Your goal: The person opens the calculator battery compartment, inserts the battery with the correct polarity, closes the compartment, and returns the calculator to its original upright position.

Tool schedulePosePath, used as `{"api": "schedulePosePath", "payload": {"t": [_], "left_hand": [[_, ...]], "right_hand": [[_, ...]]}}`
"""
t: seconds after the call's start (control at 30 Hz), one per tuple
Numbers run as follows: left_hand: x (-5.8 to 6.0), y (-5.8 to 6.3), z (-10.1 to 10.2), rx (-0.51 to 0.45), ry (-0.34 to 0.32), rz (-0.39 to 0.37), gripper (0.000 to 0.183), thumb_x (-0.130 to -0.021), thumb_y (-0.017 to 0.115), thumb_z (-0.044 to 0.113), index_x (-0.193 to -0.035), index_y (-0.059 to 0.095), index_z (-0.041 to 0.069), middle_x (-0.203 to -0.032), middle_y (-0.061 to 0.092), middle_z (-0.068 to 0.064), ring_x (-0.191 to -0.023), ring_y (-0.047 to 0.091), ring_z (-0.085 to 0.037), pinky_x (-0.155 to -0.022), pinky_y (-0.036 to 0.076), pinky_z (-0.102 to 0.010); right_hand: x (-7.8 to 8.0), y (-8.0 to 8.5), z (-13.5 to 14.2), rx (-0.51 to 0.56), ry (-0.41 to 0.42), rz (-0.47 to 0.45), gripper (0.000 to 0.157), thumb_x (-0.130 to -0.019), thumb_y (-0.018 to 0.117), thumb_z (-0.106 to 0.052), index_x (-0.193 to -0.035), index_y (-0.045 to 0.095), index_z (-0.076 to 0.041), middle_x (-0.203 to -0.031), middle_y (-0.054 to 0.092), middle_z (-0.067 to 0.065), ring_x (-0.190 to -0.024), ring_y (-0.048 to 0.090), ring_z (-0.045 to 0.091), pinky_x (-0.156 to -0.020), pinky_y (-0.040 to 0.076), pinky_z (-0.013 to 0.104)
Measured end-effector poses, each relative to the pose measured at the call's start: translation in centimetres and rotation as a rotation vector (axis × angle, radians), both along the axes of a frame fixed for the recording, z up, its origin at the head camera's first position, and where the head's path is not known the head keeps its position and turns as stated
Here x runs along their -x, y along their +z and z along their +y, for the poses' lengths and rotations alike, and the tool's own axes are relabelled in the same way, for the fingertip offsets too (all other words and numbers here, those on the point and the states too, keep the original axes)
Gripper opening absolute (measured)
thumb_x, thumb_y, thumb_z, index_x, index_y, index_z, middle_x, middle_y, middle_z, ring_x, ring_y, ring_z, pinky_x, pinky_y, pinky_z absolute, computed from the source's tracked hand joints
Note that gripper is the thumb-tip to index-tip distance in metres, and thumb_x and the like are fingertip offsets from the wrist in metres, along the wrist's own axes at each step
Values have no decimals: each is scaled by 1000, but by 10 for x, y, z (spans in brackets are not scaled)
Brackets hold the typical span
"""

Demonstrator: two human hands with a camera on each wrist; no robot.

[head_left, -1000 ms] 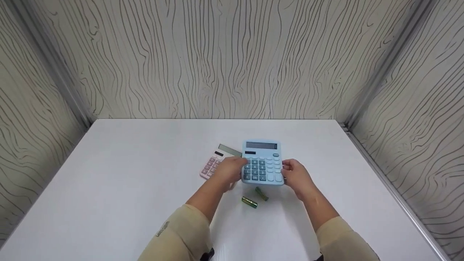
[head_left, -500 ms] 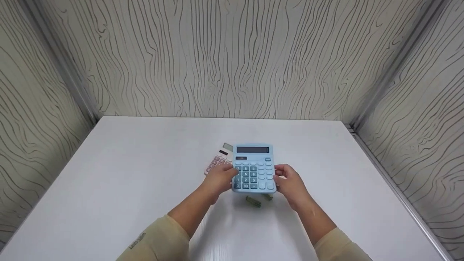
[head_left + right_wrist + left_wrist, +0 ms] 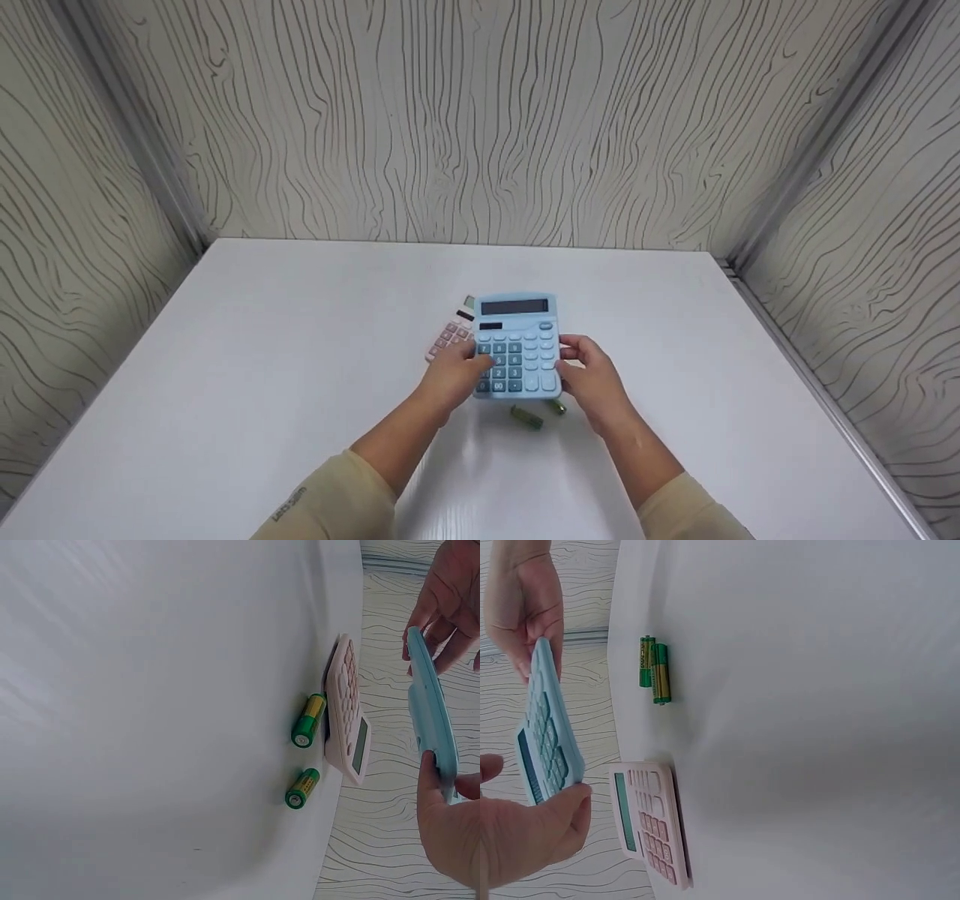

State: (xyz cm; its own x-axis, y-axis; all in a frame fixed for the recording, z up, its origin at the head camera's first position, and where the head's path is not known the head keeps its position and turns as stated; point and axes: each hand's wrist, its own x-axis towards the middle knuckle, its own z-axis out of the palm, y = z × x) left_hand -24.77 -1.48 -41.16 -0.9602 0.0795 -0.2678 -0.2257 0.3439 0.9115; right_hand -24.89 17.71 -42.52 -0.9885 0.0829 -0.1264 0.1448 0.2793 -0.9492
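Above white table (image 3: 262, 360) — blue calculator (image 3: 516, 346)

You are seated at a purpose-built recording booth rather than a home or office: a plain white table (image 3: 247, 375) closed in on three sides by panels (image 3: 480, 120) printed with a pale wood-grain pattern, joined at the corners by metal strips (image 3: 814, 142). Only small desk items lie on it, a pink calculator (image 3: 649, 821) and two green batteries (image 3: 654, 671), under even, flat lighting.
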Motion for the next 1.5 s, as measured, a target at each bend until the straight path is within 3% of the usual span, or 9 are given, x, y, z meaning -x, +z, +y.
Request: {"api": "schedulePosePath", "payload": {"t": [0.27,0.47,0.73,0.93,1.1,1.27,1.5], "left_hand": [[1,-6,6,7,5,29,70,-87,57,35,-142,27,4,-142,35,-13,-130,33,-31,-104,30,-46],[0,-10,12,-4,57,-3,97,-76,64,56,-146,16,9,-144,26,-17,-126,35,-33,-100,33,-49],[1,-10,14,2,132,-52,120,-62,59,76,-147,7,9,-147,12,-24,-124,33,-39,-98,35,-52],[3,-11,13,-9,167,-63,121,-58,64,74,-147,9,12,-142,19,-23,-117,38,-37,-94,40,-50],[6,-10,9,-50,166,-62,115,-62,67,68,-147,12,12,-142,22,-22,-115,40,-34,-93,42,-47],[7,-7,6,-75,131,-41,112,-66,62,71,-147,13,12,-142,26,-19,-117,40,-32,-93,42,-47],[3,-1,8,-154,37,-72,101,-75,56,66,-146,13,10,-143,30,-19,-117,43,-33,-95,39,-50]], "right_hand": [[-3,7,-13,-28,25,94,34,-93,47,-7,-127,47,-14,-115,57,6,-95,59,18,-81,49,31],[-8,12,-26,-28,75,142,37,-91,55,-10,-127,49,-18,-114,59,5,-96,59,18,-80,50,30],[-14,18,-43,-59,124,199,41,-87,62,-15,-127,50,-20,-114,60,3,-90,60,17,-78,52,30],[-20,18,-51,-134,165,238,46,-85,65,-17,-127,48,-23,-109,61,0,-86,60,15,-74,52,28],[-23,20,-52,-164,235,251,53,-84,67,-22,-131,44,-26,-115,59,1,-89,60,14,-76,52,28],[-19,23,-46,-76,305,248,55,-85,65,-29,-135,41,-24,-120,56,4,-94,59,17,-82,50,32],[-7,20,-37,43,313,199,53,-88,58,-40,-134,42,-19,-124,51,7,-103,57,21,-86,47,37]]}}
